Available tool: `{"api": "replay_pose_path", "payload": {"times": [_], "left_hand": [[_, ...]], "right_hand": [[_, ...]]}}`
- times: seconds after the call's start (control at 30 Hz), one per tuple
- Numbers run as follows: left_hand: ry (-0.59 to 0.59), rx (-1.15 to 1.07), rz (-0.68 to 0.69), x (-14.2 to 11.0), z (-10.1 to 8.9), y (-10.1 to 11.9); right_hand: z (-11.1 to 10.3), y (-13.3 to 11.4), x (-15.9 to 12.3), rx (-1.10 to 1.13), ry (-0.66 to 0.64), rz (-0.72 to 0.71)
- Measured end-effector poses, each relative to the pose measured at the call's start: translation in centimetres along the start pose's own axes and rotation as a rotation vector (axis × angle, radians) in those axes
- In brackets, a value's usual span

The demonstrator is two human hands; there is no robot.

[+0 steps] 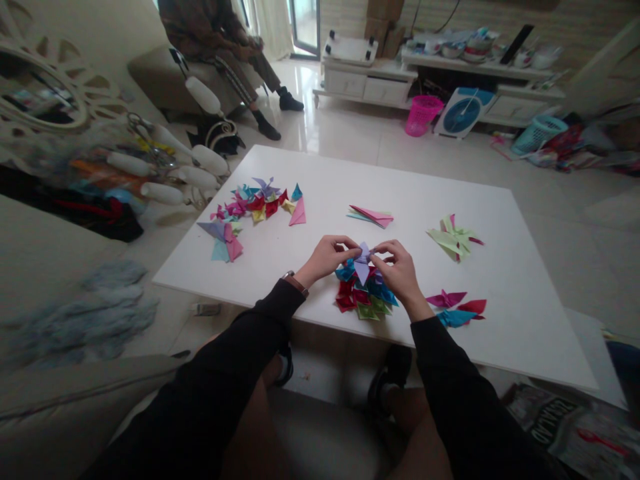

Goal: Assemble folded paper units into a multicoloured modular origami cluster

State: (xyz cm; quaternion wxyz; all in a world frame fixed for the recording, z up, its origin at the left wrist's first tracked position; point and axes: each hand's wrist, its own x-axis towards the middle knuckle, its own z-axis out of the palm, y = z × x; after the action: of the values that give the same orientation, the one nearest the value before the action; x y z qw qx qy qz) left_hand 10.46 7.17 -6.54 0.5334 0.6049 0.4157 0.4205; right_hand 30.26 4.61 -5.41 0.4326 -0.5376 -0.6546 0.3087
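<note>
A pale purple folded paper piece (363, 265) is pinched between my two hands near the front of the white table (320, 177). My left hand (330, 257) has thumb and fingers closed on its left side. On its right side, my right hand (399, 267) grips it the same way. Directly below lies a cluster of folded paper pieces (367, 308) in red, blue and green, partly covered by the purple one. Right of my right wrist are loose folded pieces, among them a magenta one (447, 299), a red one (473, 307) and a blue one (456, 318).
A pile of colourful folded papers (260, 205) sits at the table's left. Flat folded papers (371, 215) lie mid-table, and light green ones (456, 239) to the right. A person (220, 47) sits beyond the far left corner. A pink basket (423, 116) stands on the floor.
</note>
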Motion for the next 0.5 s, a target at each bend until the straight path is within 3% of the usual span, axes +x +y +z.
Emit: {"api": "replay_pose_path", "payload": {"times": [0.5], "left_hand": [[0.011,-0.009,0.001,-0.05,0.12,-0.06]], "right_hand": [[0.3,0.04,0.0,0.027,0.001,0.082]]}}
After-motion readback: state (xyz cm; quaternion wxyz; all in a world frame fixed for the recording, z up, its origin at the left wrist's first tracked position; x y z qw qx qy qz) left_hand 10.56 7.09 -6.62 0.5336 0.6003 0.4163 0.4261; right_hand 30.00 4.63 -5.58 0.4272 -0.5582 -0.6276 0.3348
